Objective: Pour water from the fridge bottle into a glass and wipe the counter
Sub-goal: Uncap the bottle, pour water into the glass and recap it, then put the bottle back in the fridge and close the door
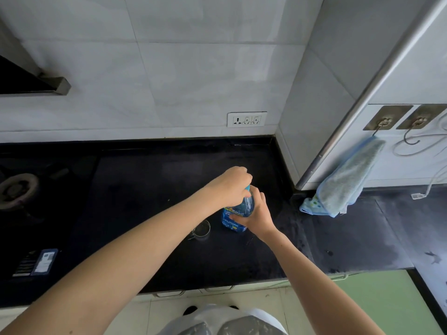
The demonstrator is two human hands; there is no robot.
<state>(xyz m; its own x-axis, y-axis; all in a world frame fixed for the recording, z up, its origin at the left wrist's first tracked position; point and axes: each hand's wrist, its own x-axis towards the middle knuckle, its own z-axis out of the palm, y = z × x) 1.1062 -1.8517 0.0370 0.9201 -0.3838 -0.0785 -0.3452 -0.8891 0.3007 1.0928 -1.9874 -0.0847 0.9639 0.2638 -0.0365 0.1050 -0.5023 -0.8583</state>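
A blue-labelled plastic water bottle [233,220] stands upright on the black counter [150,189]. My right hand [256,211] grips its body from the right side. My left hand [233,186] is curled over the bottle's top, fingers round the blue cap, which is mostly hidden. A small clear glass [202,228] stands on the counter just left of the bottle, partly behind my left forearm. A light blue cloth [343,182] hangs from a hook on the white fridge side at the right, its lower end on the counter.
A gas burner [18,189] sits at the far left under a range hood [31,83]. A wall socket [246,119] is behind the bottle. A small dark packet [44,261] lies near the front edge. White cables [425,146] hang by a second hook.
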